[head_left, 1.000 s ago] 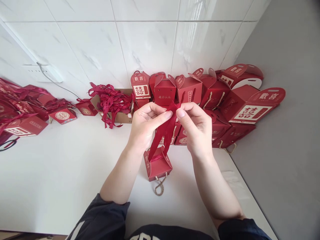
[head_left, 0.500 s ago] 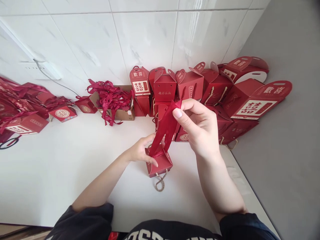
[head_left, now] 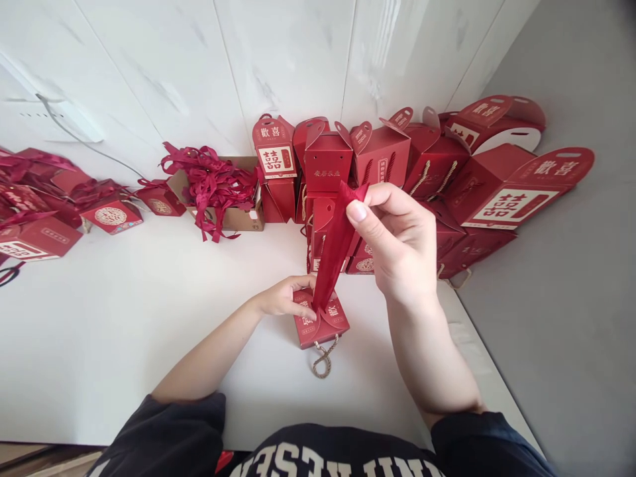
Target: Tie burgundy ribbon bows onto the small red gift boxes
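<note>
A small red gift box (head_left: 325,329) with printed characters stands on the white table, its top flaps folded inward. One twisted rope handle (head_left: 322,364) hangs from its near side onto the tabletop. My left hand (head_left: 288,297) grips the box at its left, thumb on the top flap and fingers partly hidden behind the ribbon. Between thumb and forefinger, my right hand (head_left: 397,232) pinches the upper end of a dark red ribbon (head_left: 332,255). The ribbon runs taut and steep down to the top of the box, where the flaps meet.
Red gift boxes (head_left: 328,162) are stacked along the tiled wall, up to the grey panel (head_left: 571,298) at right. A cardboard box (head_left: 243,218) overflows with ribbons (head_left: 213,185). Several ribboned boxes (head_left: 112,213) stand at left, below a cable (head_left: 89,142).
The flaps of the box have folded in, so their printed characters now show on top. The ribbon is drawn narrower and straighter. The view has shifted slightly.
</note>
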Motion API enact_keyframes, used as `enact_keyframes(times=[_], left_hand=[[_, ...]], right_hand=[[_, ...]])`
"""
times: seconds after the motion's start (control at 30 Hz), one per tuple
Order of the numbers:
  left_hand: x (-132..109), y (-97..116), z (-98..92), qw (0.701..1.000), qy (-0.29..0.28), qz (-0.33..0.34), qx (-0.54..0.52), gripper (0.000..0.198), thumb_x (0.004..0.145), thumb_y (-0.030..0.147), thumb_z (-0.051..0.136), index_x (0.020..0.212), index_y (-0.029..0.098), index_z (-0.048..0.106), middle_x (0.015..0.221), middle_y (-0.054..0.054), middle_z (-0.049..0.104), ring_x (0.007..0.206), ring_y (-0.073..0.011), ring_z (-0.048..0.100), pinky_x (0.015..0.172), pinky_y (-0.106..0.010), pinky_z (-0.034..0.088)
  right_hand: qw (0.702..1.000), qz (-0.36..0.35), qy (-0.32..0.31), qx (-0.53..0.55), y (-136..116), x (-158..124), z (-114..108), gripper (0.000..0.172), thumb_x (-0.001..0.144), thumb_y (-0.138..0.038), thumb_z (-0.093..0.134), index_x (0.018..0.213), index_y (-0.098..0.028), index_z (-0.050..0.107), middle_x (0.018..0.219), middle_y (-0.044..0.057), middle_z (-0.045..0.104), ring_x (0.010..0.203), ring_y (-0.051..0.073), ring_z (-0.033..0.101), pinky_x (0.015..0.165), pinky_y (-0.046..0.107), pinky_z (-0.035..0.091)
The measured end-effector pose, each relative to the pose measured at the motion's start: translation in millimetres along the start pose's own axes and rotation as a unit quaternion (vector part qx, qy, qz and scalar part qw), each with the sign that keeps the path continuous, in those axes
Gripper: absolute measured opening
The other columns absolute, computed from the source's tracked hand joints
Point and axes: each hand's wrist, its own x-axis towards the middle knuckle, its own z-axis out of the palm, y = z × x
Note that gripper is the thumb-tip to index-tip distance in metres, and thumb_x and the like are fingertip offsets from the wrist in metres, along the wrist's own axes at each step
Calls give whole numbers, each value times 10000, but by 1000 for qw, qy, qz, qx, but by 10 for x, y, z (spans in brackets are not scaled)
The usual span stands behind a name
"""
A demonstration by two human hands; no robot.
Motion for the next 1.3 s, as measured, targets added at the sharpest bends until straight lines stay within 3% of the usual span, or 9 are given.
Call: enact_keyframes(times=[0.17, 0.47, 0.6, 0.83, 0.93, 1.07, 1.13, 1.23, 1.3], left_hand=[[81, -4, -3, 996, -16, 44, 76, 200, 681, 313, 811, 849, 210, 776, 1007, -129, 728, 1015, -280, 652, 937, -436, 508], [170, -38, 48, 991, -12, 69, 115, 188, 778, 414, 719, 877, 274, 797, 945, -113, 764, 972, -260, 673, 899, -420, 517], [187, -13, 74, 987, -6, 73, 144, 162, 744, 399, 755, 829, 268, 796, 867, -100, 768, 963, -251, 661, 953, -437, 475], [188, -55, 69, 985, -2, 64, 163, 121, 731, 376, 769, 777, 267, 793, 823, -79, 758, 987, -232, 609, 954, -414, 460], [184, -58, 64, 984, -6, 65, 163, 135, 730, 389, 768, 718, 255, 781, 705, -65, 723, 961, -226, 587, 919, -398, 468], [179, -30, 68, 986, -10, 51, 159, 260, 737, 372, 767, 554, 199, 703, 579, -52, 622, 952, -218, 556, 881, -353, 462], [180, -21, 69, 987, -10, 42, 156, 283, 743, 350, 766, 533, 183, 677, 575, -49, 596, 934, -208, 538, 864, -329, 454], [190, -21, 69, 985, -14, 51, 163, 270, 746, 331, 767, 542, 177, 679, 564, -43, 580, 890, -199, 522, 861, -325, 441], [197, -21, 67, 983, -18, 62, 171, 240, 753, 325, 762, 576, 175, 700, 568, -45, 588, 886, -199, 520, 870, -330, 436]], right_hand=[[1000, 5, -12, -25, -11, -12, 1, 201, 874, -384, 660, 768, -235, 577, 714, -12, 523, 618, 123, 513, 558, 279, 472], [998, -10, 23, -51, -6, 10, -165, 196, 864, -361, 675, 747, -233, 585, 697, -14, 521, 636, 132, 530, 558, 287, 455], [998, -15, 38, -52, 30, 27, -214, 170, 864, -310, 679, 741, -227, 597, 689, -17, 533, 625, 125, 521, 576, 286, 459], [984, -32, 108, -137, 273, -13, -450, 145, 858, -312, 678, 772, -218, 608, 731, -14, 571, 657, 129, 546, 630, 288, 458], [954, -52, 109, -273, 416, -118, -678, 141, 882, -314, 639, 797, -202, 621, 777, 17, 598, 684, 152, 560, 637, 300, 461], [840, -44, 25, -541, 534, -439, -873, 208, 900, -260, 573, 1071, -170, 651, 1059, 132, 625, 891, 263, 590, 761, 409, 468], [817, -20, 8, -577, 554, -682, -856, 237, 916, -261, 547, 1106, -167, 652, 1077, 152, 617, 950, 292, 582, 796, 433, 461], [886, 54, -103, -449, 572, -1068, -700, 204, 945, -284, 521, 897, -191, 696, 853, 88, 625, 806, 225, 590, 752, 364, 484], [919, 119, -147, -346, 600, -1273, -551, 218, 955, -294, 514, 935, -207, 713, 869, 80, 621, 842, 213, 596, 762, 343, 496]])
